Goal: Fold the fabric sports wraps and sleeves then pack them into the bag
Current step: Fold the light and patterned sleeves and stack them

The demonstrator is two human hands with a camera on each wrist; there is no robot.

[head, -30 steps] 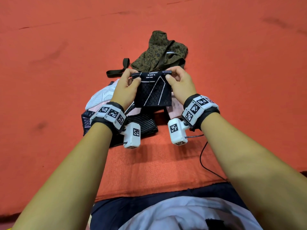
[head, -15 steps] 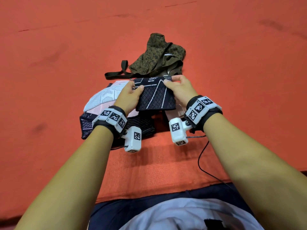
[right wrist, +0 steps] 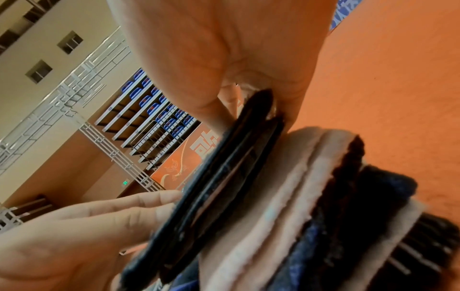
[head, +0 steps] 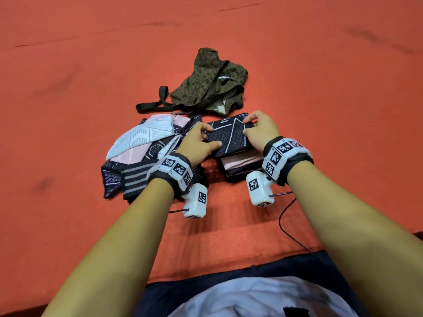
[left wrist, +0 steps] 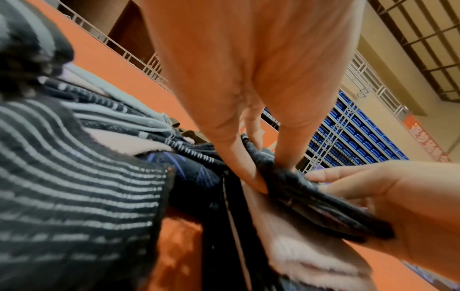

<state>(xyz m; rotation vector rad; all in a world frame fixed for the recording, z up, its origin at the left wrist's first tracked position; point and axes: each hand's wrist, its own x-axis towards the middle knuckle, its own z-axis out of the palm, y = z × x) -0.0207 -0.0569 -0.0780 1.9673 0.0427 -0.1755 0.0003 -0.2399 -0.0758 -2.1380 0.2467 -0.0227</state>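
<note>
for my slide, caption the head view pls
Both hands set a folded black sleeve on the folded stack.

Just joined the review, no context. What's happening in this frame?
A person sits on an orange floor folding sports sleeves. Both hands hold a folded dark sleeve with white lines, the left hand at its left edge, the right hand pinching its far right corner, setting it on a folded stack. An unfolded pile lies to the left. The camo bag lies beyond; nothing visibly packed yet.

Blue stadium seats (left wrist: 358, 141) beyond orange floor (head: 68, 88)
</note>
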